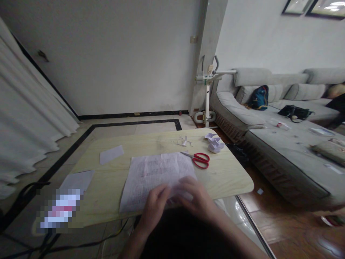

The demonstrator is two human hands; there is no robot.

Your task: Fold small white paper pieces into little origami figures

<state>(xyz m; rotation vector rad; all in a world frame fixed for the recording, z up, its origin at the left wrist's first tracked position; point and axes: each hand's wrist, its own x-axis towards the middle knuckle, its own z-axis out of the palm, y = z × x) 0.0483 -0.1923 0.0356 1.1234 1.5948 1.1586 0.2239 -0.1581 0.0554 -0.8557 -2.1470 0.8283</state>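
A large sheet of paper with faint writing (153,172) lies on a pale wooden table (231,176). My left hand (155,205) and my right hand (195,196) meet at the sheet's near right corner, fingers curled and pinching its folded edge between them. Red-handled scissors (199,159) lie just beyond the sheet to the right, untouched. Small folded white paper pieces (215,144) and thin paper scraps (184,141) rest at the table's far side.
Two smaller paper sheets (111,154) (78,179) lie on the table's left part. A grey sofa (283,144) with bags stands at the right, a white exercise machine (207,97) by the pillar, curtains (24,118) at the left, cables (32,187) on the floor.
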